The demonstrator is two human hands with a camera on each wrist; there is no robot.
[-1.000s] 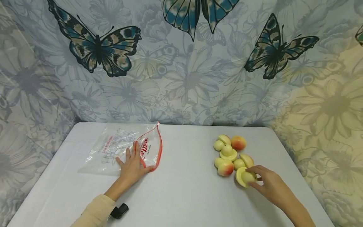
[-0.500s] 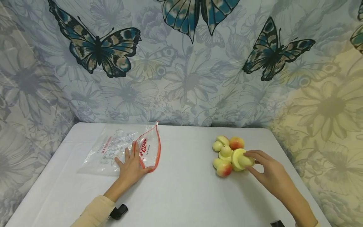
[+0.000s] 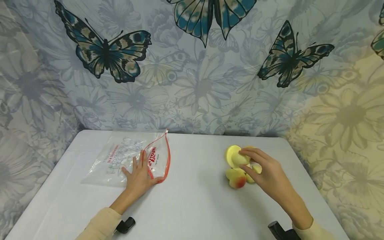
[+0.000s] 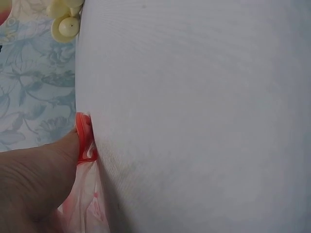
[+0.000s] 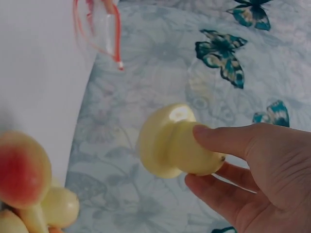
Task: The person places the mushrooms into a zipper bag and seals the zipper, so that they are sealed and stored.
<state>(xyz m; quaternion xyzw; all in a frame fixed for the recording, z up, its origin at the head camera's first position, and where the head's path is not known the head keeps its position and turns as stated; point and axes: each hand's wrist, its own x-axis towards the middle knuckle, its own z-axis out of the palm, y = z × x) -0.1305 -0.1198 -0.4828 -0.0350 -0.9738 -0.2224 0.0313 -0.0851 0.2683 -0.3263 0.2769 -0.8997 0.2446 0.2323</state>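
A clear plastic zip bag [image 3: 120, 156] with a red-edged mouth [image 3: 168, 153] lies flat on the left of the table. My left hand [image 3: 138, 178] rests on it, fingers spread; in the left wrist view the thumb touches the red zip strip [image 4: 86, 138]. My right hand [image 3: 271, 173] pinches a pale yellow mushroom-shaped toy piece [image 5: 167, 141] between thumb and fingers, raised above the cluster. Under it sit more yellow pieces, one with a red blush [image 3: 238, 181]. The held piece and my hand hide part of the cluster in the head view.
A white cloth covers the table [image 3: 189, 200]. Behind it hangs a butterfly-patterned backdrop [image 3: 204, 86]. Black wrist devices show at the left sleeve [image 3: 126, 225] and the right sleeve [image 3: 279, 230].
My right hand has lifted the mushroom-shaped piece from the near side of the cluster and carried it left and away from me. The left hand has stayed on the bag.
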